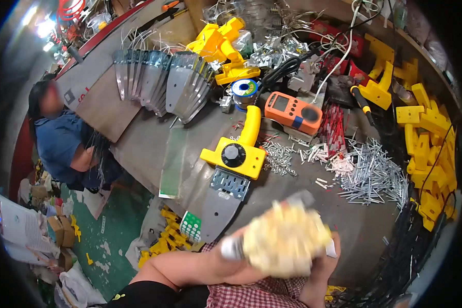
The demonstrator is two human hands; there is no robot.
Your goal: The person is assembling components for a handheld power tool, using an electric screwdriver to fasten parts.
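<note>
A motion-blurred bundle of small pale yellow pieces (286,238), with clear plastic (303,197) at its far end, is held up before me at the near edge of the table. My left hand (226,262) grips it from the left, its fingers largely behind it; a white and dark band shows there. At its right side my right hand (324,259) holds on, with a white patch by the fingers. Beyond lies a yellow-handled tool (236,154) with a black dial, a slotted metal piece and a flat grey pointed plate.
An orange meter (293,113) and a solder spool (244,91) stand farther back. Piled screws (374,174) and yellow handle parts (431,154) fill the right. Grey plates (187,87) fan out at the back left. Another person (69,143) sits at left. Black cables (390,262) hang at the right edge.
</note>
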